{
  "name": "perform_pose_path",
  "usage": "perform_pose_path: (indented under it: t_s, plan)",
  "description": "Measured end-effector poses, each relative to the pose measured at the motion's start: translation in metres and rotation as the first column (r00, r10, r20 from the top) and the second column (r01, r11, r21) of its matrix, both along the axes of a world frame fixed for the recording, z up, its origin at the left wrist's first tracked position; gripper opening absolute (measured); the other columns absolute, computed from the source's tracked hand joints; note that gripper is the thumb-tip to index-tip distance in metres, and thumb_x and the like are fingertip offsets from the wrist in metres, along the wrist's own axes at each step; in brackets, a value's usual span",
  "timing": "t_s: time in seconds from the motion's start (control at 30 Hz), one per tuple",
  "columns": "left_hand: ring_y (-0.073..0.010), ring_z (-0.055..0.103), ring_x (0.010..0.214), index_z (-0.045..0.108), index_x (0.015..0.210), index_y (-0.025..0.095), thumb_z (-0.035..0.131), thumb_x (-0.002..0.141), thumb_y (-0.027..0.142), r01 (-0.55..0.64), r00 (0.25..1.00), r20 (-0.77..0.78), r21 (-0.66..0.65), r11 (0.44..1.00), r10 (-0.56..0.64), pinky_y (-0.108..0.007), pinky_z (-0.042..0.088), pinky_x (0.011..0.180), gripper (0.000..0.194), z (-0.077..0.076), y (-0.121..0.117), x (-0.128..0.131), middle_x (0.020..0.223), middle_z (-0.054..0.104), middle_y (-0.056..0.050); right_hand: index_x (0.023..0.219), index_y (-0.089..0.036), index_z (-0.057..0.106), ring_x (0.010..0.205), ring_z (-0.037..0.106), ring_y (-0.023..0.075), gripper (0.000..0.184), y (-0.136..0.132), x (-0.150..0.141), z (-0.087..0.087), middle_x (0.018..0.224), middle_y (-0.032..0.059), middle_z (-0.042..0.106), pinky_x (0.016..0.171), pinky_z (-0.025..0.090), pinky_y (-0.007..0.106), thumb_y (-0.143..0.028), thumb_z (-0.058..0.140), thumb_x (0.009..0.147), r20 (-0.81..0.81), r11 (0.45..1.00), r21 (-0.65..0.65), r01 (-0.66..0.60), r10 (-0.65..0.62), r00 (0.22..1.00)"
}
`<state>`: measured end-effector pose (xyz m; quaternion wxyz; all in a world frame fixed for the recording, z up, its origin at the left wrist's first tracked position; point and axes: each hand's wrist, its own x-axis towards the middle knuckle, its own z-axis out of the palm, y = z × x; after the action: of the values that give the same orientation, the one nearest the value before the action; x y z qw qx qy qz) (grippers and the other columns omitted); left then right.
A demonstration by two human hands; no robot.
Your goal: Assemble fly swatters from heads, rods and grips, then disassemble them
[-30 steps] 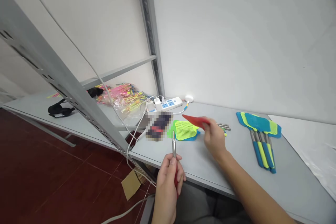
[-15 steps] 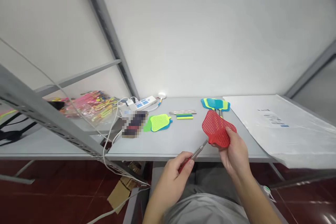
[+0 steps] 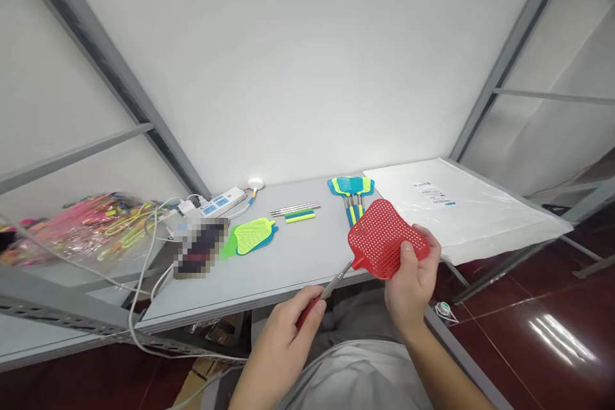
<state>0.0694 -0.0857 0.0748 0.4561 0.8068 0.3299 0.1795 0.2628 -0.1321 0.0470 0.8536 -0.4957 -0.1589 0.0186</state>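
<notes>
- Left hand [image 3: 288, 336], lower centre, grips rod [image 3: 336, 282].
- Right hand [image 3: 412, 283], lower right, pinches red mesh [image 3: 383, 236].
- Rod and neck [image 3: 359, 262] should probably meet straight.

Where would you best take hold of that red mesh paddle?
Probably by the right edge of the red mesh paddle, coming from the right, as the right hand does. The mesh is broad there, while its narrow neck points toward the metal rod in the left hand, leaving the neck uncovered.
</notes>
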Motion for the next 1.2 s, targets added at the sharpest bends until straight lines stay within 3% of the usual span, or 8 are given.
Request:
perform_pose_path:
  t_s: [0.33,0.8,1.03,1.2]
  plan:
    - [-0.0213,0.061,0.083,0.069,0.103,0.026,0.051,0.094,0.040,-0.013,1.000,0.028,0.048,0.999,0.011,-0.023,0.043,0.070,0.024,0.004,-0.003,-0.003,0.079,0.067,-0.002,0.128,-0.025,0.044,0.087,0.060,0.0174,0.038,-0.006,0.004,0.008,0.106,0.0066,0.057,0.076,0.051,0.034,-0.037,0.050,0.092,0.038,0.999,-0.041,-0.035,0.036,0.999]
    - [-0.0200,0.063,0.085,0.070,0.109,0.028,0.053,0.093,0.038,-0.026,0.999,0.045,0.105,0.994,0.022,-0.023,0.044,0.073,0.025,0.008,-0.005,-0.007,0.094,0.072,-0.002,0.122,-0.025,0.046,0.083,0.058,0.0165,0.035,-0.011,0.003,0.018,0.103,0.0055,0.056,0.071,0.050,0.031,-0.037,0.053,0.090,0.074,0.998,-0.040,-0.056,0.058,0.996]
    - [-0.0209,0.061,0.080,0.070,0.111,0.027,0.053,0.093,0.037,-0.019,0.997,0.073,0.077,0.997,0.013,-0.025,0.045,0.075,0.028,0.012,-0.007,-0.005,0.084,0.070,-0.002,0.123,-0.025,0.045,0.087,0.059,0.0170,0.035,-0.012,0.002,0.019,0.106,0.0061,0.056,0.075,0.051,0.033,-0.036,0.050,0.091,0.092,0.997,-0.052,-0.050,0.054,0.994]
    - [-0.0192,0.059,0.078,0.067,0.119,0.030,0.046,0.097,0.040,0.021,1.000,-0.014,0.093,0.995,-0.019,-0.024,0.041,0.072,0.032,0.010,-0.007,-0.008,0.078,0.068,0.000,0.122,-0.025,0.046,0.084,0.058,0.0159,0.034,-0.013,0.001,0.022,0.104,0.0058,0.056,0.071,0.051,0.030,-0.036,0.052,0.091,0.093,0.997,-0.039,-0.063,0.067,0.993]
